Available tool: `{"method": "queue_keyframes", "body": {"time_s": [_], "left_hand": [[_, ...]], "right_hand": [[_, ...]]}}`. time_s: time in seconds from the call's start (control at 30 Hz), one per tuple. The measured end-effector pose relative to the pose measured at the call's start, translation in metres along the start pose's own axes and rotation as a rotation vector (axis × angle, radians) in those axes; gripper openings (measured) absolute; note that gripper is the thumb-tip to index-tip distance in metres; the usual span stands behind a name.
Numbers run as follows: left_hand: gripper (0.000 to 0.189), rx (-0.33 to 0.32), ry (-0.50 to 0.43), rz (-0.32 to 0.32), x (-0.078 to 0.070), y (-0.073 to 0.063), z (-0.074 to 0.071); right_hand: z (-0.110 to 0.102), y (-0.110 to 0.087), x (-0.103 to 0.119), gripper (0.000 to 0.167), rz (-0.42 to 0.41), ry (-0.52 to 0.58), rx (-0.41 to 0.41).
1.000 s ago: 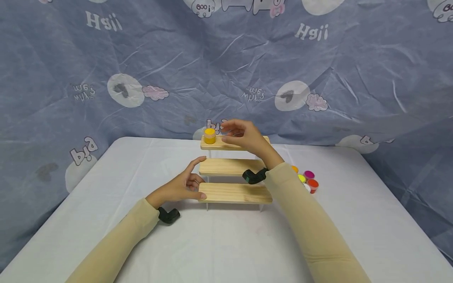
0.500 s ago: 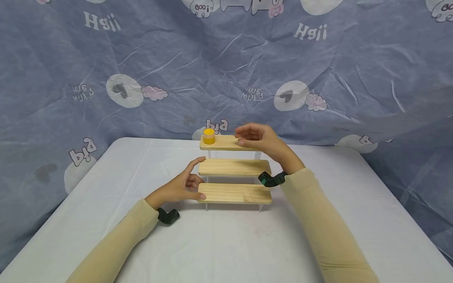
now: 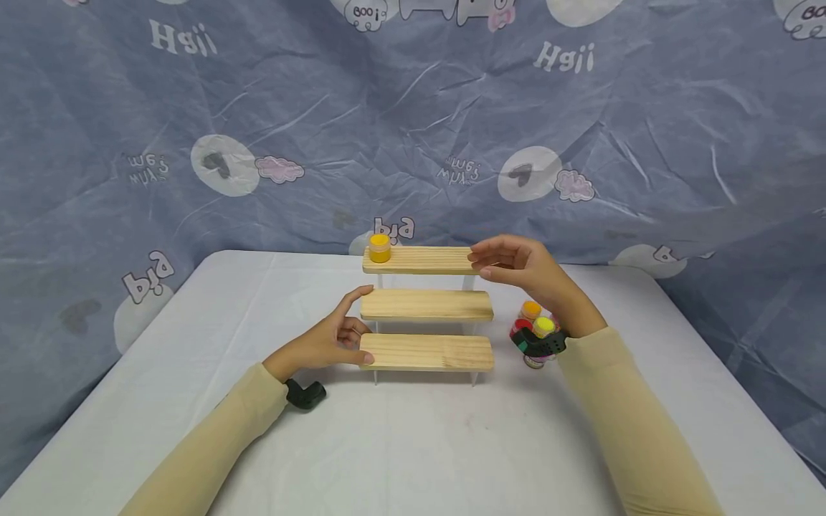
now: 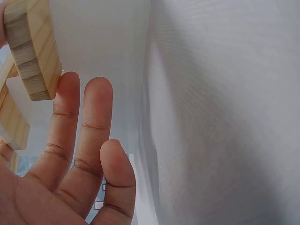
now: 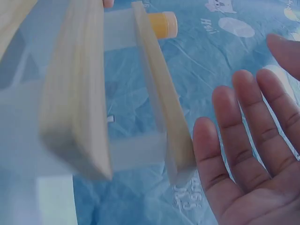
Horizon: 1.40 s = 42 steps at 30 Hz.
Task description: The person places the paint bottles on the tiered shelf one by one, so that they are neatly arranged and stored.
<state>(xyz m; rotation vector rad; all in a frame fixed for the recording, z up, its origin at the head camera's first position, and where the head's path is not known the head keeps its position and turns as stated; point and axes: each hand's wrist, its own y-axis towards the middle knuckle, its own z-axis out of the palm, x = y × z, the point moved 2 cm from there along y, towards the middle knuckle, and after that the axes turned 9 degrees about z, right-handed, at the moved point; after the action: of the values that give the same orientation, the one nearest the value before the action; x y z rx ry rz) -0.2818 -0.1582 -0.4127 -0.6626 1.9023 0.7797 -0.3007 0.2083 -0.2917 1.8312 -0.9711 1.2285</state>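
Observation:
A three-tier wooden display rack (image 3: 426, 306) on clear supports stands mid-table in the head view. My left hand (image 3: 323, 342) holds its left end, thumb on the bottom board and index finger at the middle board. In the left wrist view, a fingertip meets the end of a board (image 4: 35, 56) while other fingers (image 4: 97, 103) extend free. On the top board's left end sits a small yellow-lidded pot (image 3: 379, 248), also visible in the right wrist view as a yellow pot (image 5: 161, 25). Empty, my right hand (image 3: 525, 265) is beside the top board's right end, fingers loosely extended.
Right of the rack, a cluster of small pots includes an orange-lidded pot (image 3: 530, 309), a yellow-lidded pot (image 3: 543, 327) and a red-lidded pot (image 3: 521, 327); my right wrist partly covers them. A white cloth (image 3: 413, 451) covers the table, with a printed blue-grey curtain (image 3: 387, 107) behind.
My right hand has moved rightward and slightly down along the top board, away from the yellow pot. The left hand keeps its place on the rack.

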Motion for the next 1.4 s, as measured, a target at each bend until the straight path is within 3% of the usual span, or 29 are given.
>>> {"method": "queue_keyframes", "body": {"time_s": [0.43,0.7,0.93,1.4], "left_hand": [[0.12,0.003,-0.01,0.007,-0.003,0.0,-0.001],[0.12,0.008,-0.009,0.017,-0.002,0.0,-0.001],[0.12,0.011,-0.018,0.018,-0.003,-0.001,-0.001],[0.12,0.014,-0.012,0.009,-0.002,0.0,0.0]], "right_hand": [[-0.028,-0.042,-0.015,0.025,0.031,-0.09,-0.096],[-0.05,-0.071,-0.038,0.024,0.075,-0.166,-0.173],[-0.067,-0.094,-0.06,0.023,0.06,-0.208,-0.214],[-0.091,-0.117,-0.103,0.028,0.124,-0.28,-0.286]]}}
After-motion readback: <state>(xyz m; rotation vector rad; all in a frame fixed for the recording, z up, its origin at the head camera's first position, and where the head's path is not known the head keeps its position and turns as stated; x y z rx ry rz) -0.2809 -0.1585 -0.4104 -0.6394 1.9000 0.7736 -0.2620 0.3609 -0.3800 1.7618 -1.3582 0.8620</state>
